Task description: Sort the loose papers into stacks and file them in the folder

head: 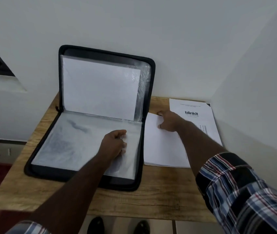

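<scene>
Black zip folder (63, 171) lies open at centre frame on the wooden bench (151, 196), its lid leaning upright against the white wall (168, 31). Lid holds a white sheet (100, 85) behind clear plastic. My left hand (113, 144) rests on the clear sleeve (77, 141) of the lower half, fingers curled and pinching the sleeve's right portion near the spine side. Folder's near edge sits well back from the bench's front edge; bare wood shows there and along the left rim.

Right of the folder, just beside its edge, a stack of blank papers (163, 149). My right hand (169, 121) presses on its upper part, fingers bent, thumb toward the folder; cannot tell whether a sheet is pinched. Under and behind it, a printed stack marked "blinkit" (191, 114) reaches the corner where a side wall (261, 81) closes the right. Plaid sleeve (245, 191) crosses the lower right. Shoes (97, 225) on tiled floor at bottom centre.
</scene>
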